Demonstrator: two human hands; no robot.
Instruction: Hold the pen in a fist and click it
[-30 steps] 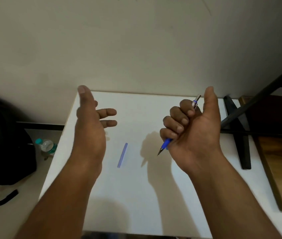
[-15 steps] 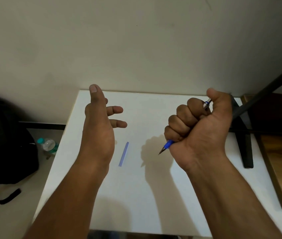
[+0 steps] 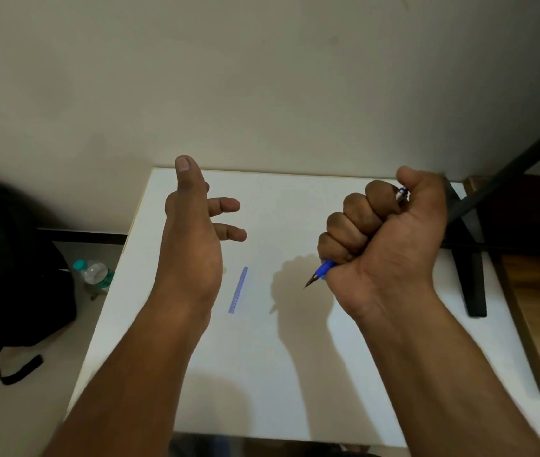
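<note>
Inside the curled fingers of the right hand (image 3: 384, 245) a blue pen (image 3: 323, 270) is gripped, its tip pointing down-left above the white table (image 3: 262, 374). Left of that tip a pale blue pen cap (image 3: 238, 289) is seen lying flat. Beyond the cap, the left hand (image 3: 193, 239) is held open and empty, its fingers relaxed.

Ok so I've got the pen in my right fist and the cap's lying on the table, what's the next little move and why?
Probably lower the left hand and pinch the pale blue cap. That hand is open and holds nothing, and the cap lies on the white table just right of its wrist. The right hand already grips the pen in a fist, bare tip pointing down-left toward the cap.
</note>
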